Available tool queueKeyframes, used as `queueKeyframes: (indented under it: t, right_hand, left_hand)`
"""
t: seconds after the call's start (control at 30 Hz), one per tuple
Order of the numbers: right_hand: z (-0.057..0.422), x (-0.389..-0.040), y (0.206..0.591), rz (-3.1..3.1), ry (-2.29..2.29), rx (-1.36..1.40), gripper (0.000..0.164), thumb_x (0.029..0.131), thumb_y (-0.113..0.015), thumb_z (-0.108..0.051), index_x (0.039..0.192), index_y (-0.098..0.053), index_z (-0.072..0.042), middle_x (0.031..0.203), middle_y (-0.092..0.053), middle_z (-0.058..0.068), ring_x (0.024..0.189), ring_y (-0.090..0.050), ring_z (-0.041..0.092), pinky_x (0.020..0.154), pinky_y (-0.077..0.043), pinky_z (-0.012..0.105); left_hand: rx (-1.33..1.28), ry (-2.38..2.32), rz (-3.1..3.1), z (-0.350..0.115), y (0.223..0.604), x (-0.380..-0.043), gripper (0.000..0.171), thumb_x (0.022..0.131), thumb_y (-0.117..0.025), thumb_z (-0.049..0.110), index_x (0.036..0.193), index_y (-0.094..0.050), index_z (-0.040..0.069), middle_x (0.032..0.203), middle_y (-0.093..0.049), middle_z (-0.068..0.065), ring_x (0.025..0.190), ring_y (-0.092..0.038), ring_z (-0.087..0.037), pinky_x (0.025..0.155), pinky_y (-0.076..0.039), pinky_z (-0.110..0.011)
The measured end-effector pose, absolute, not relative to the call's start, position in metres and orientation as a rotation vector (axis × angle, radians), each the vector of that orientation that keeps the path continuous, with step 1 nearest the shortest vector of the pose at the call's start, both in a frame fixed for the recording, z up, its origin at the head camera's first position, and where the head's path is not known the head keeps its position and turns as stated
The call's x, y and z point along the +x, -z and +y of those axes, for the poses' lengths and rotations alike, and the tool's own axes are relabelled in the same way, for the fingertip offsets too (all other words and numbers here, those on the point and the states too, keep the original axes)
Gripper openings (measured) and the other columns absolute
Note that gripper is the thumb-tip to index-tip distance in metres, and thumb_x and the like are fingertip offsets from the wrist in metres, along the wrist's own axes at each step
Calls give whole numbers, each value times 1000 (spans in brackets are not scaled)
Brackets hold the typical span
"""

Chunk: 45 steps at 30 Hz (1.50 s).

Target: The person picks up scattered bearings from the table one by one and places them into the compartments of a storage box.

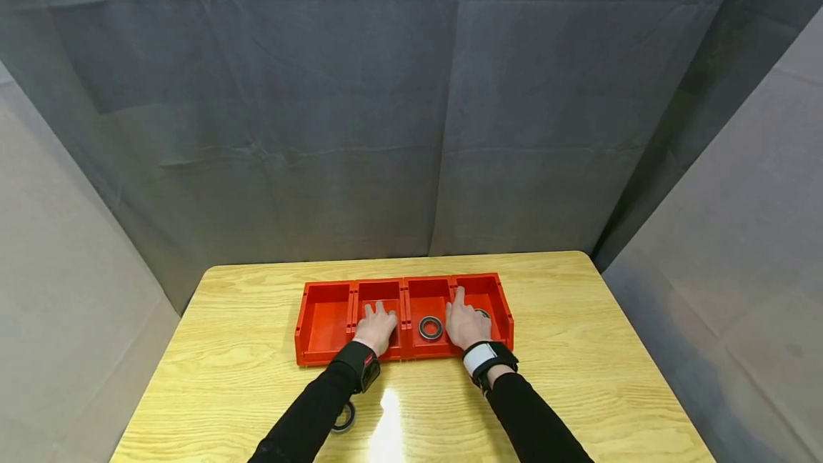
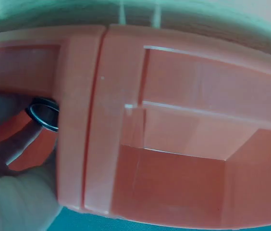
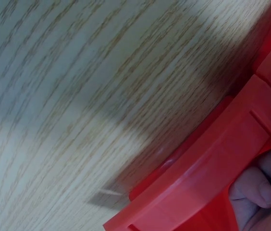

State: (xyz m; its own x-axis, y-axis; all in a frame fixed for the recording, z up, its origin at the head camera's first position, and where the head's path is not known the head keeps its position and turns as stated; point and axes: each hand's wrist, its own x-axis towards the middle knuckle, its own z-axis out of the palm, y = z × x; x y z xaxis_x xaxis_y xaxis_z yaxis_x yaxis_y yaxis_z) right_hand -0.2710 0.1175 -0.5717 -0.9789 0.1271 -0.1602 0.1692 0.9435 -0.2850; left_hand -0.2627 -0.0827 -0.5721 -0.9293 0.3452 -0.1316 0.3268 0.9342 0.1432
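Head view: four red bins [image 1: 326, 327] stand side by side in a row from left to right on the wood-grained bench [image 1: 238, 363], near its far edge.
Left hand [image 1: 377, 327]: reaches into the second bin from the left, fingers pointing to the far side; the left wrist view shows a dark ring [image 2: 36, 119] tilted just beside the fingers, but whether they grip it I cannot tell.
Right hand [image 1: 467, 323]: down in the rightmost bin, close to its left wall, index finger stretched toward the far side; the right wrist view shows other fingers bent, and I cannot tell whether they hold anything.
Rightmost ring [image 1: 486, 314]: in the rightmost bin, at the right side of the right hand and partly hidden by it.
Third-bin ring [image 1: 422, 329]: flat on the third bin's floor, toward the near end, left of the right hand and apart from it.
Bench ring [image 1: 351, 416]: on the near side of the bins, partly covered by the black left sleeve [image 1: 311, 413].
Backdrop: grey cloth [image 1: 308, 127] beyond the far edge.
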Motion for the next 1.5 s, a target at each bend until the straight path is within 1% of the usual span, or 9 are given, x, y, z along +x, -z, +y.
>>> queueKeyframes:
  t: [0.13,0.3,0.43,0.6,0.7,0.8,0.97,1.13,1.5]
  right_hand:
    - [117,-270,572,2962,454,228,59,105,-46,-37,153,-29,-6,60,-56,7,63,-62,32,71,-54,52]
    - [117,-270,573,2968,459,228,58,105,-46,-36,152,-29,-6,60,-56,7,63,-62,32,71,-54,52]
    - [117,-271,575,2962,459,234,59,105,-46,-37,153,-28,-6,60,-56,7,64,-61,32,72,-54,52]
    - [117,-271,576,2958,460,237,59,105,-46,-36,153,-28,-6,61,-56,7,64,-61,33,73,-54,53]
    - [117,-271,577,2964,465,235,58,105,-46,-36,152,-29,-6,61,-56,7,64,-61,33,73,-53,53]
    - [118,-272,577,2969,463,229,58,105,-47,-36,151,-30,-6,61,-56,7,63,-60,32,73,-53,53]
    - [119,-272,577,2965,457,226,57,105,-47,-37,151,-30,-7,63,-58,8,64,-60,32,73,-53,53]
    - [119,-273,576,2948,454,226,59,106,-45,-37,153,-28,-7,65,-60,9,66,-61,32,76,-54,54]
    - [118,-274,575,2946,458,219,61,106,-45,-37,155,-26,-6,66,-60,9,69,-62,34,79,-53,56]
  left_hand:
    - [506,-163,2939,-82,574,-261,27,88,-71,-5,114,-67,3,122,-55,-26,109,-53,-45,66,-59,-43]
    - [533,-155,2976,-83,575,-256,39,88,-72,-2,126,-65,3,121,-56,-24,107,-54,-43,67,-59,-43]
    - [589,-139,3006,-84,573,-251,45,88,-73,1,132,-62,4,123,-58,-23,109,-56,-43,73,-59,-42]
    - [666,-95,3031,-87,565,-247,47,86,-76,4,130,-61,3,121,-61,-23,114,-58,-41,81,-59,-38]
    - [712,-120,3045,-91,559,-246,48,86,-77,4,131,-61,3,126,-61,-22,120,-58,-40,87,-59,-39]
    - [768,-180,3064,-96,554,-245,47,87,-75,5,132,-61,3,132,-61,-21,125,-56,-39,96,-56,-43]
    - [889,-299,3117,-107,552,-242,40,93,-71,12,131,-62,5,133,-61,-21,126,-57,-39,104,-51,-48]
    - [920,-401,3080,-120,550,-236,46,95,-69,21,137,-59,3,140,-57,-22,135,-51,-40,114,-40,-53]
    - [909,-451,3098,-149,529,-233,51,94,-70,24,138,-58,2,142,-54,-23,138,-46,-44,119,-32,-56]
